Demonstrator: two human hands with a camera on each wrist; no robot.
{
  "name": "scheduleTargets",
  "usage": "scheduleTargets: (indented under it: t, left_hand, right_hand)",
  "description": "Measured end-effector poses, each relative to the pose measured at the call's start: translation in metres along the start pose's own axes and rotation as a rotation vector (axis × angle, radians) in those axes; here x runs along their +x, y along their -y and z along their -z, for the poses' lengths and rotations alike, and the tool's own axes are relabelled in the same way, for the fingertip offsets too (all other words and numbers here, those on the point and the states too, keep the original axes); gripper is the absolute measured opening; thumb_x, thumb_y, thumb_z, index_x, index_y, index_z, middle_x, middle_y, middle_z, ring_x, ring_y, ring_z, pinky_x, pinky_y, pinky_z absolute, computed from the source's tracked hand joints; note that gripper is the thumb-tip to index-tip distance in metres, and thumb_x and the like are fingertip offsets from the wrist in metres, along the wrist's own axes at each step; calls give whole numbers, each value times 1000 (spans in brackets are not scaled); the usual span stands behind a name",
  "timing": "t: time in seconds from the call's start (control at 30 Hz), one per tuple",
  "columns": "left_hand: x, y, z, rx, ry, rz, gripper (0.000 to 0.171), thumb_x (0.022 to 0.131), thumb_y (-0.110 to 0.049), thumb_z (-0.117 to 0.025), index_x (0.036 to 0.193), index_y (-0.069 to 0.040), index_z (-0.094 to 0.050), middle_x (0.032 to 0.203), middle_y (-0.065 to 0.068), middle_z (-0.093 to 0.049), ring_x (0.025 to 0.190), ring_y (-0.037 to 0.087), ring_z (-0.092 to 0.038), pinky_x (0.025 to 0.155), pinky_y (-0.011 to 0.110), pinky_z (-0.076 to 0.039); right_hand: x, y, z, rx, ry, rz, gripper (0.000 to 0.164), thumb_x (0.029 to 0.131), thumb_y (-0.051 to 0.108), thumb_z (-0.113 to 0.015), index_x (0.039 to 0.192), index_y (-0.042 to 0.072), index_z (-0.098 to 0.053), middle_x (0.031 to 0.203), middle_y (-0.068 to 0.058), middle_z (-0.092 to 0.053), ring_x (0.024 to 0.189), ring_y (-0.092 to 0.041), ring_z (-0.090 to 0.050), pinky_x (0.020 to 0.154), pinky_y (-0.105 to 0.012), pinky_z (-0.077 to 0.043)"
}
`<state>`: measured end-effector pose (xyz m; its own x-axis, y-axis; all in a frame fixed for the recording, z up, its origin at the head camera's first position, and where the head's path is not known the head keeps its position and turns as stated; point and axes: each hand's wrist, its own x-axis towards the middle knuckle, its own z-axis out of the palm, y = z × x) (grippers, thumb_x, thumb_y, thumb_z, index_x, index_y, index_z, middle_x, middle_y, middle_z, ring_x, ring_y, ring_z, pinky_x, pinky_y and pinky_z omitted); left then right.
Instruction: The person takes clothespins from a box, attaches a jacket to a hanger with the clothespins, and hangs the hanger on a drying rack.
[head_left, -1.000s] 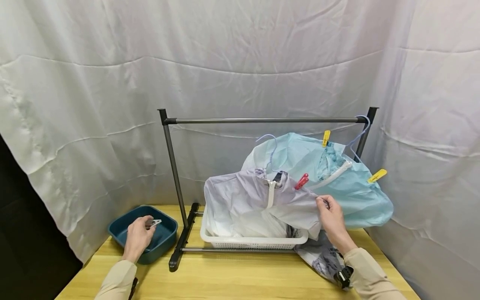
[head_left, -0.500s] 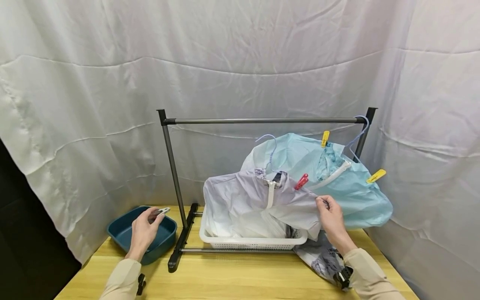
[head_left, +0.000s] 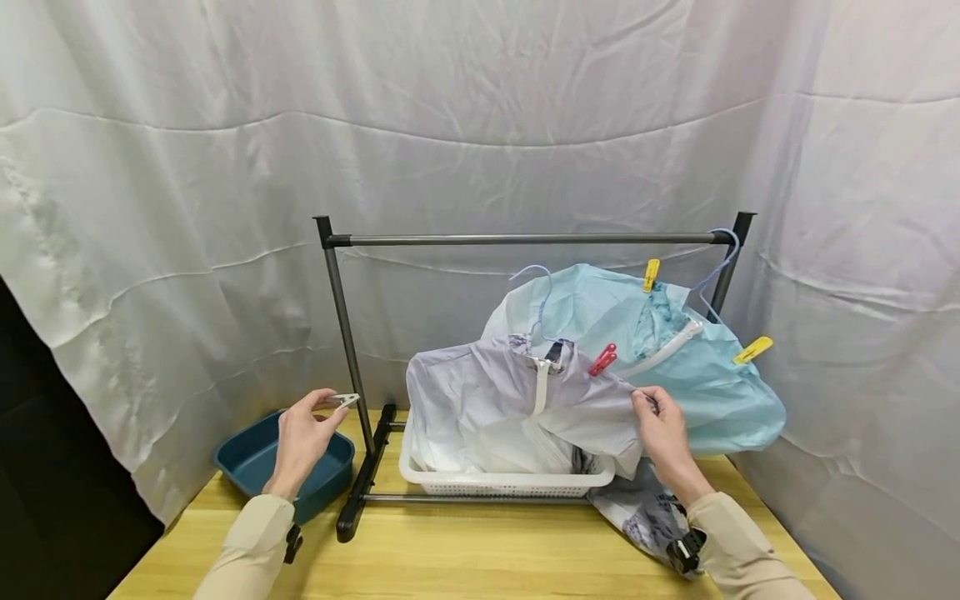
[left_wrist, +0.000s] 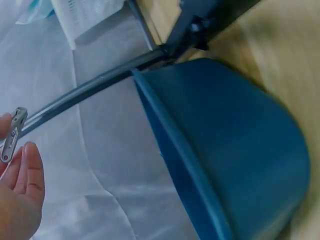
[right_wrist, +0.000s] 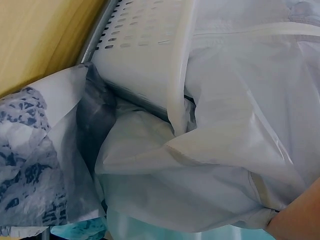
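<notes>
My left hand [head_left: 302, 437] pinches a pale grey clothespin [head_left: 346, 400] between thumb and fingers, above the dark teal basin [head_left: 251, 450]. In the left wrist view the clothespin [left_wrist: 14, 134] shows at the left edge. My right hand [head_left: 663, 429] grips the shoulder edge of a pale lavender jacket [head_left: 480, 400] with a white zipper. A blue hanger [head_left: 542, 292] sticks out of the jacket's collar, its hook below the rack's bar. One red clothespin [head_left: 602, 360] is clipped on the shoulder between collar and right hand. The right wrist view shows pale cloth running up to the hand [right_wrist: 300, 217].
A black metal rack [head_left: 525, 240] spans the table. On its right end hangs a light blue jacket [head_left: 592, 300] with yellow clothespins [head_left: 651, 275]. The white basket [head_left: 517, 485] stands under the lavender jacket. Patterned grey cloth [head_left: 645, 517] lies by the right forearm.
My left hand has risen out of the basin and moved right with the grey clothespin. The right hand keeps its grip on the lavender jacket, nearly still.
</notes>
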<state>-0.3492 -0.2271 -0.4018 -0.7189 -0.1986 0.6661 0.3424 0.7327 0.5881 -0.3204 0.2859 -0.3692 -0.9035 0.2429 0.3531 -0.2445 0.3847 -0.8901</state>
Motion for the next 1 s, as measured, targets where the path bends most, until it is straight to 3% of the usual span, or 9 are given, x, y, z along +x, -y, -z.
scheduleTargets:
  t: [0.17,0.37,0.57,0.67,0.87,1.0]
  left_hand:
    - [5,-12,-4,-37,-5,2,32,86,-18,-77,114,-7,-69,98,11,-76,84,27,-72,72,43,-56]
    - [13,-27,-8,-53,7,-89,32,86,-20,-76,116,-8,-71,95,11,-76,79,25,-73,66,37,-57]
    - [23,-48,-8,-107,37,-105,43,92,-27,-69,128,-4,-64,102,15,-73,88,28,-70,78,47,-57]
    - [27,-58,-10,-110,12,-105,46,91,-28,-71,130,-4,-62,100,14,-74,85,26,-70,75,40,-58]
    - [34,-75,-17,-179,-79,-116,32,85,-25,-78,112,-9,-72,90,8,-76,73,20,-71,60,18,-51]
    - [38,-90,-23,-233,-113,-129,28,85,-20,-78,110,-9,-74,92,8,-76,70,18,-69,55,14,-46]
  right_hand:
    - [-1,3,1,-2,2,9,38,106,36,-40,117,2,-53,95,0,-48,78,-11,-43,66,-25,-38]
    - [-2,4,0,1,2,7,38,106,35,-40,118,2,-53,98,-3,-49,79,-11,-43,67,-25,-39]
    - [-1,3,1,-12,0,11,37,106,35,-39,118,4,-54,98,-3,-48,80,-13,-43,68,-26,-39]
    - [-1,3,1,-20,-2,17,37,106,36,-39,118,3,-54,97,-2,-48,80,-13,-43,67,-26,-39]
    - [-2,5,1,-12,5,18,37,106,35,-40,118,2,-54,94,-1,-47,79,-12,-42,67,-26,-38]
    - [-2,5,1,-20,2,20,37,106,34,-40,119,2,-54,95,-1,-47,79,-11,-42,67,-25,-37]
